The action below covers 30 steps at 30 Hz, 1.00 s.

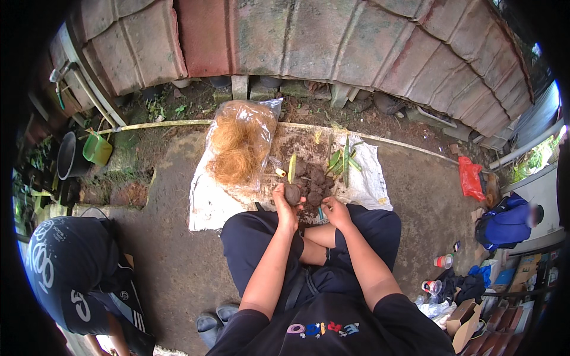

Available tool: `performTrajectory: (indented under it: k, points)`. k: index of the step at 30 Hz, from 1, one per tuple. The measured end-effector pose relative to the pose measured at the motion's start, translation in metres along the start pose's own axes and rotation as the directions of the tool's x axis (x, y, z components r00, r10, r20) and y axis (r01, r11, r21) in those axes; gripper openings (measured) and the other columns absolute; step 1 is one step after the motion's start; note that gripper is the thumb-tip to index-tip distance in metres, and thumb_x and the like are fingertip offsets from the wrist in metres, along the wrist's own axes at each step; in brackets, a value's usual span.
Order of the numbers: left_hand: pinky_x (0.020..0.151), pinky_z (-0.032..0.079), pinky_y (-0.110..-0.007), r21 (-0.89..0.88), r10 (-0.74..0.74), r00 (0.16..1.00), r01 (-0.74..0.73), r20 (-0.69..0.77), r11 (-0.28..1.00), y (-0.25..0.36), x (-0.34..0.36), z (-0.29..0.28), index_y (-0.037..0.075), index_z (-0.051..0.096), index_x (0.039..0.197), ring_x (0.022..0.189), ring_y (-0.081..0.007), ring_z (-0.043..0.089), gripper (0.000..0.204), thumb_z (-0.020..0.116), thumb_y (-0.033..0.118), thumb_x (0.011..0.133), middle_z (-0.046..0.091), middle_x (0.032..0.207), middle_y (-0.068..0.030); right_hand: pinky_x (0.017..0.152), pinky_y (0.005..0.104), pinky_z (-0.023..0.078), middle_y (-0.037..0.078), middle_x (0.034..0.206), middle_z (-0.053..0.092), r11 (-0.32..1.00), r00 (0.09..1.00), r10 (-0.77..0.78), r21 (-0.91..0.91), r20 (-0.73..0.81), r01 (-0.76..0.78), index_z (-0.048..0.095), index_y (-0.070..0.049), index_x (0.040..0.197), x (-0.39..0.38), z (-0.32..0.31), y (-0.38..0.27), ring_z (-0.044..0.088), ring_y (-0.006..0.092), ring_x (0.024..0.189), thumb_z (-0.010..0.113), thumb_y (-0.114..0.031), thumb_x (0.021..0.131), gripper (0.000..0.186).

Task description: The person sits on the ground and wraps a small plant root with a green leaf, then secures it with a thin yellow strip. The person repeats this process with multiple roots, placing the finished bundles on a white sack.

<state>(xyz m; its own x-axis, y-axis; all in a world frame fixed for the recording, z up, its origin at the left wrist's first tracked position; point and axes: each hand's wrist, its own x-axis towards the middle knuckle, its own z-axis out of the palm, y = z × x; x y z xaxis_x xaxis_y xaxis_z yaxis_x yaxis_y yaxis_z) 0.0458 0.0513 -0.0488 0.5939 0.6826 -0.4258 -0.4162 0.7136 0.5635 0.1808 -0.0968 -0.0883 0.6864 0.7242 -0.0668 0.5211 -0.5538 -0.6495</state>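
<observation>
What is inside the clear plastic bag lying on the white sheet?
Tangled golden-brown fibre shows through the clear plastic bag. Anything buried within the fibre is hidden, as is whatever part of the white sheet the bag covers.

We see a white sheet [371, 169] on the concrete floor [172, 178], bearing bagged brown fibre [233, 153], dark soil clumps [317, 180], green leaves [346, 161].

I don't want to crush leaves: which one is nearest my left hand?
The lone yellow-edged leaf, just above the brown ball in your left hand in view; the other leaves cluster farther right.
</observation>
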Motion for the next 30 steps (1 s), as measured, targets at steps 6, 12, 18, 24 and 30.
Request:
performTrajectory:
  k: [6,12,18,24,30]
  points:
    - [0.066,0.051,-0.033,-0.041,-0.031,0.999,0.032,0.020,0.999,-0.002,-0.001,-0.002,0.024,0.039,0.130,0.086,-0.0215,0.068,0.044,0.036,0.055,0.099,0.062,0.114,-0.0057,0.070,0.0329,0.051,0.012,0.093,0.069,0.999,1.000,0.019,0.048,-0.005,-0.019,0.061,-0.002,0.107,0.006,0.003,0.013,0.067,0.0225,0.075,0.062,-0.018,0.092,0.021]
    - [0.077,0.050,-0.037,0.150,-0.014,0.990,-0.007,0.139,0.989,0.007,-0.016,0.017,0.023,0.034,0.142,0.097,-0.0252,0.066,0.060,0.043,0.060,0.096,0.049,0.128,-0.0084,0.057,0.0267,0.044,-0.001,0.068,0.054,0.852,0.980,0.187,0.508,-0.073,-0.124,0.059,-0.004,0.100,-0.002,0.000,0.001,0.053,0.0076,0.061,0.053,-0.019,0.099,0.016]
    - [0.075,0.050,-0.036,0.212,-0.096,0.982,0.060,0.164,0.975,-0.001,-0.007,0.011,0.020,0.038,0.137,0.093,-0.0223,0.067,0.061,0.029,0.065,0.098,0.061,0.113,-0.0109,0.058,0.0298,0.045,0.003,0.063,0.055,0.893,0.997,0.069,0.447,-0.034,-0.047,0.057,-0.008,0.106,-0.011,-0.023,-0.068,0.057,0.0135,0.058,0.047,-0.029,0.103,0.023]
    - [0.070,0.050,-0.031,0.265,-0.106,0.990,0.079,0.088,0.961,-0.003,-0.006,0.010,0.016,0.044,0.132,0.089,-0.0179,0.064,0.067,0.027,0.070,0.095,0.061,0.110,-0.0088,0.067,0.0354,0.048,0.012,0.081,0.062,0.925,0.997,-0.036,0.381,0.075,0.005,0.058,-0.007,0.108,-0.007,-0.041,-0.100,0.064,0.0210,0.072,0.048,-0.025,0.102,0.022]
    - [0.070,0.052,-0.030,0.271,-0.099,0.992,0.075,0.078,0.960,-0.009,-0.005,0.013,0.015,0.049,0.129,0.099,-0.0156,0.058,0.068,0.027,0.070,0.095,0.057,0.114,-0.0060,0.073,0.0390,0.050,0.017,0.092,0.065,0.919,0.947,-0.309,0.283,0.090,0.273,0.059,-0.006,0.113,-0.005,-0.051,-0.121,0.068,0.0301,0.086,0.056,-0.019,0.097,0.021]
